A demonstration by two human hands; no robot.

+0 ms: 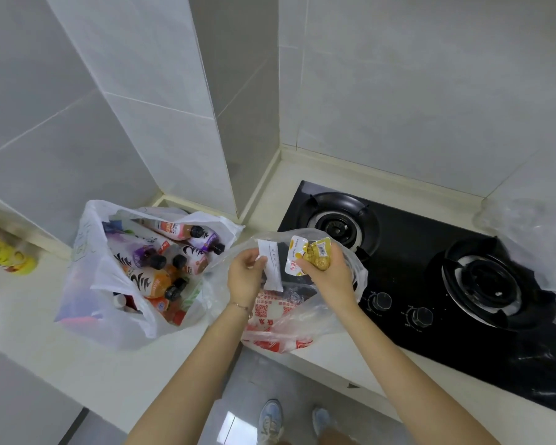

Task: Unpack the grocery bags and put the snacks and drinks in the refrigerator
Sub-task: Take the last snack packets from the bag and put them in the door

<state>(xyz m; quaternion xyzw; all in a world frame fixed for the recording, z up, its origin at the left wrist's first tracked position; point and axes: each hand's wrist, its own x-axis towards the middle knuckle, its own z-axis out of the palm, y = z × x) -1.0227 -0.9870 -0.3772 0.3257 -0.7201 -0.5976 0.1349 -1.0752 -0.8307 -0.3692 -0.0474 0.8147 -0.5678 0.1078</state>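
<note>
Two plastic grocery bags stand on the white counter point(61, 348). The left bag point(87, 284) is white and open, and holds several drink bottles point(161, 277) with dark caps. The right bag point(302, 319) is clear with red print and sits beside the stove. Above it, my left hand point(246, 277) pinches a long white snack packet point(272, 268) that hangs down. My right hand point(326, 274) grips yellow and gold snack packets point(312, 255) over the same bag's mouth.
A black two-burner gas hob point(430, 284) with two knobs lies right of the bags. A colourful can point(4, 252) lies at the far left on the counter. Crumpled clear plastic point(533, 239) sits at the right wall. Tiled walls close the corner behind.
</note>
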